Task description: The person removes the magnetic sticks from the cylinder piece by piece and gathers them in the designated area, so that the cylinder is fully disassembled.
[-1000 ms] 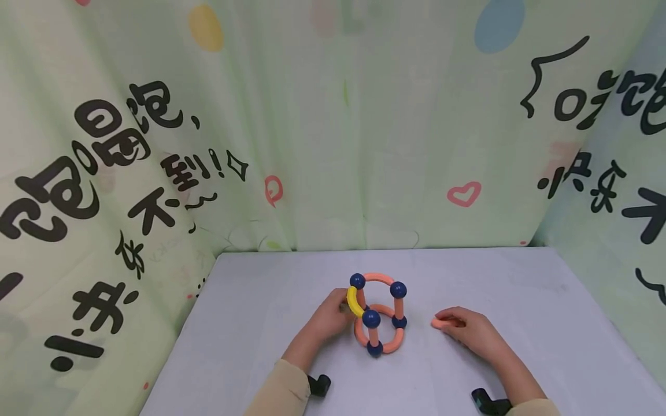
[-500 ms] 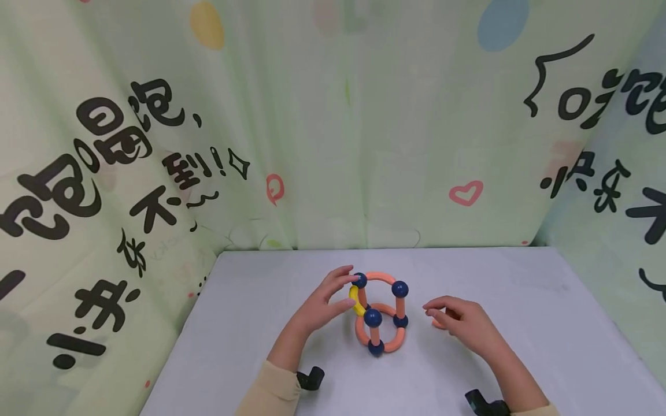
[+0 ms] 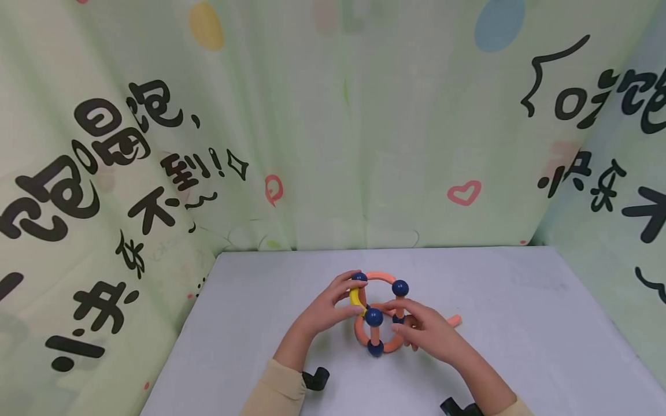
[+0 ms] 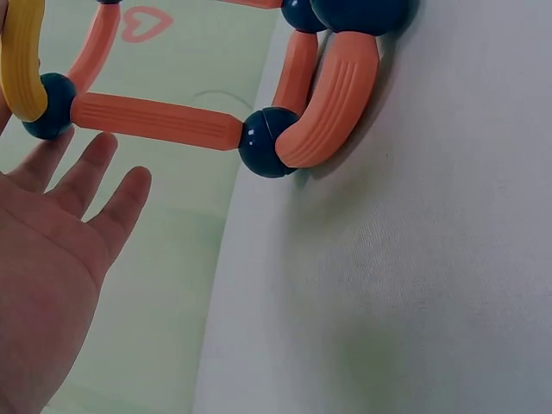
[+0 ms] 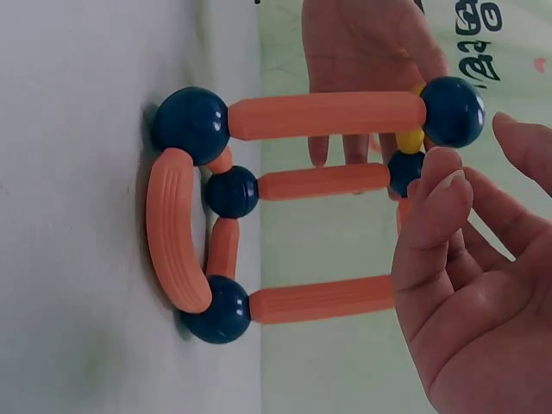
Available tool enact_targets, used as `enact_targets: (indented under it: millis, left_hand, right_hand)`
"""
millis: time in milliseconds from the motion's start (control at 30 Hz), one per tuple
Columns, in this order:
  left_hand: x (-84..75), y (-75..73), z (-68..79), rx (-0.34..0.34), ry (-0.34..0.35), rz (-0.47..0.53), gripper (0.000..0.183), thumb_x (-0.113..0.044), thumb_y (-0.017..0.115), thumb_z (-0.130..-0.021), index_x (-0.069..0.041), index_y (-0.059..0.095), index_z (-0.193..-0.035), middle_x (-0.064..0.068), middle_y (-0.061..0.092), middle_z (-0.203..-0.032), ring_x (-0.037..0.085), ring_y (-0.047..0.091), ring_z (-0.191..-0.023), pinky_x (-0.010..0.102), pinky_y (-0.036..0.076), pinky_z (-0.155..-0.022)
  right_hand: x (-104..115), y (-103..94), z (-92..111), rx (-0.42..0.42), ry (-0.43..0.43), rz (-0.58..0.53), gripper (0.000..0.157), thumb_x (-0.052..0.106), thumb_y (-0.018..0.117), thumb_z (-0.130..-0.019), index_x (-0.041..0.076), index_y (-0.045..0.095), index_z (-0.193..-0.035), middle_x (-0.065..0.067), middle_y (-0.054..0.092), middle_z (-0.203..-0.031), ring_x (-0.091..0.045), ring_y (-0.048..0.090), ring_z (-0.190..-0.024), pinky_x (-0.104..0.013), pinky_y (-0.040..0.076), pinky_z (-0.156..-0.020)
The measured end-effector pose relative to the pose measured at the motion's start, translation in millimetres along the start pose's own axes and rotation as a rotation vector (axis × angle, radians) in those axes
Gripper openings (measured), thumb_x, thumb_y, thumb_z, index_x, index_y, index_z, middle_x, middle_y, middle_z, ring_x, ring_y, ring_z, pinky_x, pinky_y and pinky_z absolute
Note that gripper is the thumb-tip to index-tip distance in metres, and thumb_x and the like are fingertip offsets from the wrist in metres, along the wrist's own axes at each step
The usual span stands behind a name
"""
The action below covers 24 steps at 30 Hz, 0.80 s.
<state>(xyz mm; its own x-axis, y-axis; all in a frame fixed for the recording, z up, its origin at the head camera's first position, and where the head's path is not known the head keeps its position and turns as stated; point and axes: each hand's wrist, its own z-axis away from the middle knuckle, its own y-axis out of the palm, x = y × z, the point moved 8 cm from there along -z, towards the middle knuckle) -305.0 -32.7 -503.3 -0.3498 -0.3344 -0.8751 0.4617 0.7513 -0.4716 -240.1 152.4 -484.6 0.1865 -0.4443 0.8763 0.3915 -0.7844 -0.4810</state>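
A frame of magnetic sticks and balls stands on the table, with an orange curved ring at its base, orange upright rods (image 5: 328,112) and dark blue balls (image 3: 373,317). Its top carries an orange arc (image 3: 381,277) at the back and a yellow curved stick (image 3: 355,297) on the left. My left hand (image 3: 328,306) spans the yellow stick, fairly straight fingers at the back ball and thumb by the front ball. In the right wrist view, my right hand (image 5: 474,293) has loosely bent fingers with nothing between them, beside the frame's top.
A loose orange stick (image 3: 454,320) lies on the white table (image 3: 510,300) just beyond my right hand. A printed pale green curtain (image 3: 400,144) hangs behind the table and along both sides.
My right hand has let go of the loose orange stick and moved left to the frame. My left hand has lifted and spread along the yellow stick at the top.
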Motion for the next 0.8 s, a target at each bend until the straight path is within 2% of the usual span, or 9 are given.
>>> enact_targets:
  millis: [133,267,433,533,667,800]
  left_hand:
    - [-0.2,0.2,-0.6,0.002,0.012,-0.008,0.04,-0.044,0.066,-0.092,-0.042,0.057,-0.131,-0.013,0.025,-0.16,0.022,0.036,-0.144,0.05,0.039,-0.113]
    - [0.3,0.1,-1.1,0.005,0.024,-0.01,0.034,-0.044,0.066,-0.093,-0.036,0.063,-0.125,-0.014,0.024,-0.16,0.022,0.039,-0.142,0.053,0.039,-0.112]
    - [1.4,0.4,-1.6,0.017,0.031,-0.016,0.033,-0.042,0.064,-0.094,-0.025,0.067,-0.122,-0.018,0.023,-0.16,0.019,0.042,-0.14,0.057,0.039,-0.111]
    - [1.8,-0.1,-1.7,0.024,0.021,-0.018,0.027,-0.041,0.065,-0.093,-0.029,0.069,-0.118,-0.02,0.023,-0.16,0.017,0.044,-0.138,0.058,0.039,-0.11]
    - [1.1,-0.7,-0.6,0.05,0.008,-0.006,0.018,-0.039,0.069,-0.091,-0.038,0.069,-0.11,-0.021,0.022,-0.16,0.017,0.039,-0.143,0.059,0.037,-0.111]
    - [0.6,-2.0,-0.3,0.068,0.002,0.0,0.014,-0.039,0.071,-0.09,-0.038,0.07,-0.104,-0.02,0.023,-0.16,0.016,0.036,-0.145,0.059,0.035,-0.112]
  right_hand:
    - [5.0,9.7,-9.0,0.033,0.012,0.0,0.046,0.034,0.064,-0.097,0.026,0.05,-0.14,-0.012,0.066,-0.106,-0.016,0.055,-0.058,-0.033,0.053,-0.052]
    - [8.0,16.8,-16.5,0.038,0.032,0.016,0.05,0.036,0.065,-0.096,0.025,0.049,-0.142,-0.009,0.069,-0.089,-0.014,0.051,-0.055,-0.03,0.05,-0.051]
    - [10.3,24.0,-21.7,0.027,0.052,0.049,0.047,0.037,0.068,-0.093,0.025,0.055,-0.136,-0.002,0.058,-0.074,-0.012,0.049,-0.059,-0.026,0.044,-0.048]
    - [11.6,26.2,-23.1,0.012,0.041,0.062,0.044,0.036,0.07,-0.092,0.024,0.057,-0.132,0.0,0.055,-0.073,-0.013,0.049,-0.062,-0.025,0.042,-0.047]
    - [8.8,27.9,-24.3,-0.001,0.043,0.043,0.042,0.037,0.07,-0.092,0.025,0.058,-0.13,-0.002,0.06,-0.074,-0.015,0.052,-0.06,-0.026,0.046,-0.049]
    - [4.6,30.7,-24.9,0.016,0.054,-0.035,0.038,0.031,0.068,-0.094,0.025,0.056,-0.129,-0.01,0.066,-0.076,-0.028,0.059,-0.058,-0.033,0.053,-0.053]
